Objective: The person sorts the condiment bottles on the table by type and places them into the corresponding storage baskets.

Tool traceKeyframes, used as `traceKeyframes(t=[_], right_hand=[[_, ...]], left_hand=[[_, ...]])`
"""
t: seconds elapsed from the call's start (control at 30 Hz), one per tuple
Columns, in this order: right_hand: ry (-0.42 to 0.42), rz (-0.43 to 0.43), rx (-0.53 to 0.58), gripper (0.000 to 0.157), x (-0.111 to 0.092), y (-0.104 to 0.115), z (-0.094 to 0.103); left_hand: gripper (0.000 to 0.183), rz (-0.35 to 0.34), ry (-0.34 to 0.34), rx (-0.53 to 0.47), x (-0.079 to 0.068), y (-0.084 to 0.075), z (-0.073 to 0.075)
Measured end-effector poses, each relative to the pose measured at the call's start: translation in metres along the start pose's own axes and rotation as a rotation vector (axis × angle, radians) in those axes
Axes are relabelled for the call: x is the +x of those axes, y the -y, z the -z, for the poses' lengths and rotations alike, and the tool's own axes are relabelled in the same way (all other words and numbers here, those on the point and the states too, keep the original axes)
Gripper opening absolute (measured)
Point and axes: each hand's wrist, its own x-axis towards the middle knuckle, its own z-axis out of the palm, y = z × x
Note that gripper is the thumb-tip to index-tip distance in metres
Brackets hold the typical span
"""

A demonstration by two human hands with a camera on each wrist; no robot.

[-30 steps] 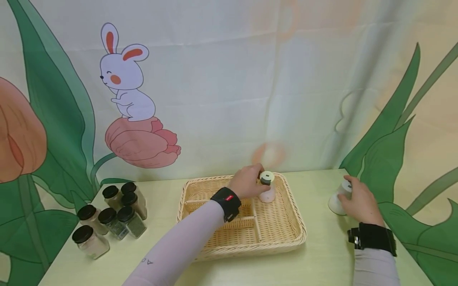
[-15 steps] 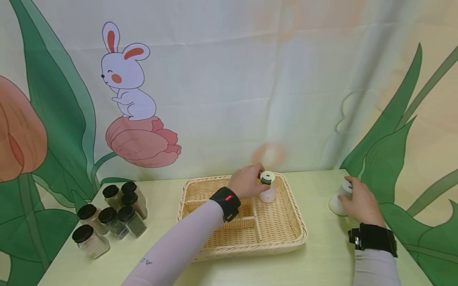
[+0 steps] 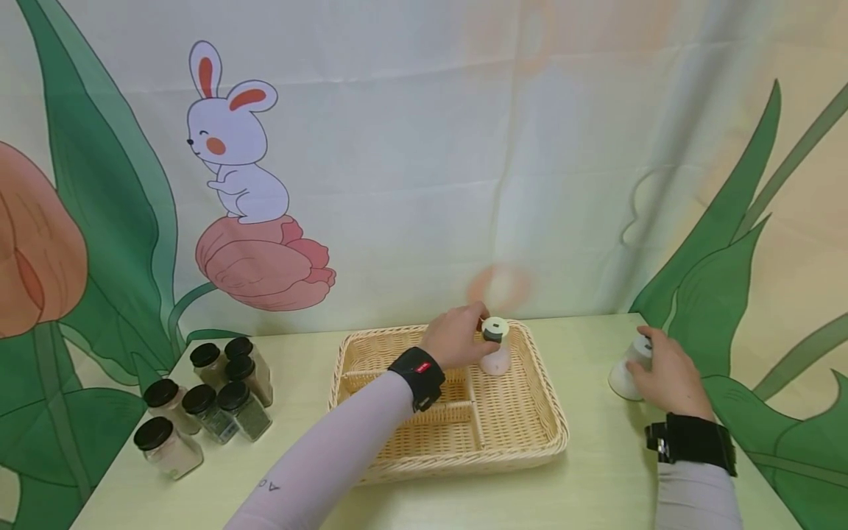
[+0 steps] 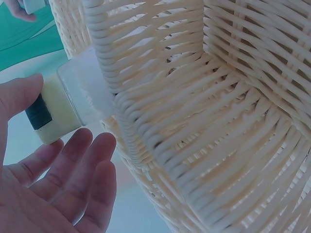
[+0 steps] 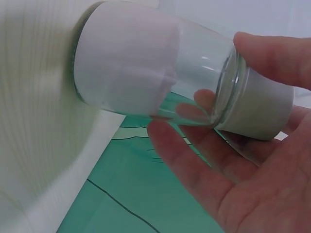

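Note:
My left hand pinches the pale yellow cap of a clear seasoning jar with white contents. That jar stands upright in the right compartment of the wicker basket, near its back. In the left wrist view a dark patch marks the cap, thumb on one side and fingers on the other. My right hand holds a second seasoning jar by its greyish cap, fingertips also close along the glass. White powder fills its lower part, and its base is at the tabletop, right of the basket.
Several black-lidded spice jars are grouped on the table left of the basket. Low wicker dividers split the basket into compartments. Behind the table hangs a printed curtain with a rabbit and tulips.

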Motion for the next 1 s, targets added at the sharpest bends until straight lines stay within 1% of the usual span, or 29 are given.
traceKeyframes(t=[0.33,0.63,0.73,0.87,1.0], right_hand=[[-0.041,0.037,-0.001,0.072,0.000,0.011,0.009],[-0.077,0.064,-0.028,0.074,-0.004,0.027,0.021],[-0.093,0.075,-0.025,0.074,-0.006,0.033,0.025],[-0.104,0.101,-0.018,0.075,-0.008,0.043,0.029],[-0.108,0.127,-0.014,0.076,-0.010,0.054,0.032]], left_hand=[[0.047,0.008,0.001,-0.001,-0.001,-0.001,0.002],[0.045,-0.010,-0.022,0.008,-0.003,0.000,0.004],[0.044,-0.011,-0.027,-0.004,-0.005,0.000,0.005],[0.044,-0.011,-0.036,-0.015,-0.008,0.004,0.007],[0.047,-0.015,-0.057,-0.004,-0.011,0.010,0.009]])
